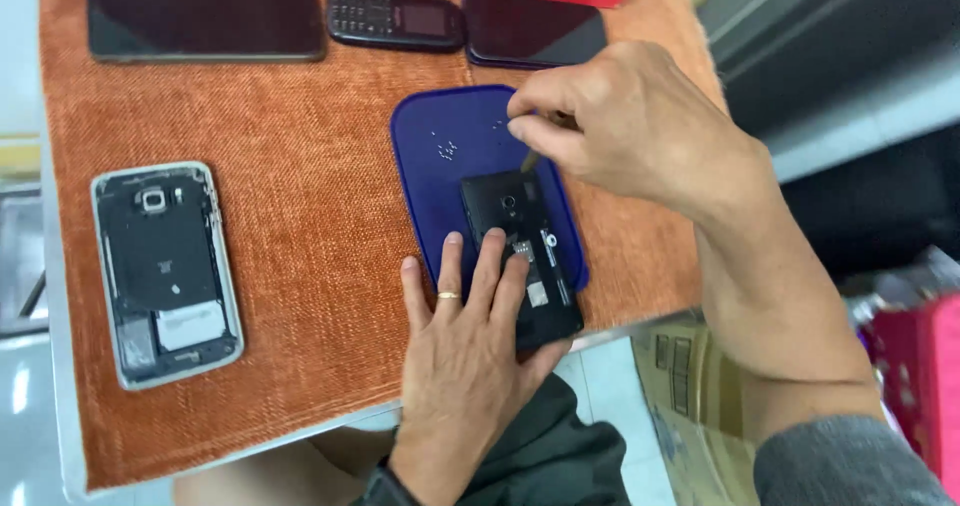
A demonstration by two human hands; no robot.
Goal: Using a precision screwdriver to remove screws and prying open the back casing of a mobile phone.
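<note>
Left hand (465,341) lies flat, covering the opened phone (520,256); right hand (620,121) pinches a tool (530,156) — mostly hidden.

Bright, even overhead light, soft shadows, slight motion blur, glare at left edge.

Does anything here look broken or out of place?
Yes. Two phones lie with their backs off: a silver-framed phone at left, insides bared, and a black phone under the left hand. Tiny loose specks, perhaps screws, dot the blue mat.
</note>
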